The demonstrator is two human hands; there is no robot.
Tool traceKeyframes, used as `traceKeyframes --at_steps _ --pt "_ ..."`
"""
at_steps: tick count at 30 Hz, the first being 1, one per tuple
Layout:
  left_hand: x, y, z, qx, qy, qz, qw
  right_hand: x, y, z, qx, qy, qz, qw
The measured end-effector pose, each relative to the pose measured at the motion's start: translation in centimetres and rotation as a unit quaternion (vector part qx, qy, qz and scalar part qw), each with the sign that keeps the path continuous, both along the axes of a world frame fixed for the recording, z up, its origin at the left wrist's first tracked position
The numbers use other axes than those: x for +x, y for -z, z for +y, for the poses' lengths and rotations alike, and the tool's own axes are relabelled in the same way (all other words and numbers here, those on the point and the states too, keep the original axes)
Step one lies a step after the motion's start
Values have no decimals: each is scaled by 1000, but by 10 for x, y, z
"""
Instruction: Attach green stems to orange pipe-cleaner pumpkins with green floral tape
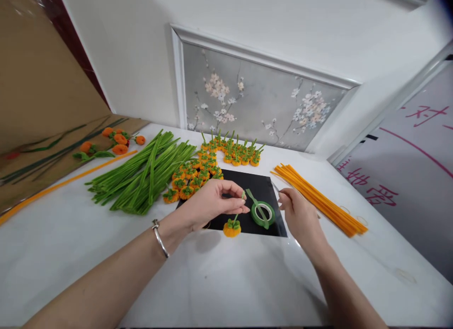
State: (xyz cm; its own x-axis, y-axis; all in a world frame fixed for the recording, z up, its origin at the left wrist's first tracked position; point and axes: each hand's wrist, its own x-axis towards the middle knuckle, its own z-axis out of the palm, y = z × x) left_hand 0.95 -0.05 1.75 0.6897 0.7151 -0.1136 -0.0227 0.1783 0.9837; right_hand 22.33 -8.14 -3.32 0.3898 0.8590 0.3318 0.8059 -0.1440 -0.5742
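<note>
Fuzzy, lobed orange pumpkin point(231, 229) — green stem point(236, 218) pinched in left hand point(212, 202) — right hand point(299, 216) curled round slim, indistinct tool point(277, 189)

Pink handwriting point(382, 196) on the white board point(421, 178) — 对, apparently 爱 — others unclear.

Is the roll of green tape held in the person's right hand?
No, the roll of green tape lies on the black mat, between the left hand and the right hand.

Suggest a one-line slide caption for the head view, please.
Left hand holding an orange ornament by its green stem, near green tape.
</note>
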Motion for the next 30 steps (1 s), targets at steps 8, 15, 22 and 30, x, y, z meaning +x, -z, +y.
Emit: traceKeyframes --at_steps 8,15,22,30 --pt "2 -4 -2 55 -57 20 997 21 27 26 -84 6 -228 970" --pt "3 -1 -5 135 -83 49 986 24 14 24 -57 -2 -174 983" --pt "3 10 -4 251 -101 79 959 -41 -49 12 15 -180 199 963" --pt "0 9 -4 304 -116 95 941 -59 -40 25 39 -219 207 953"
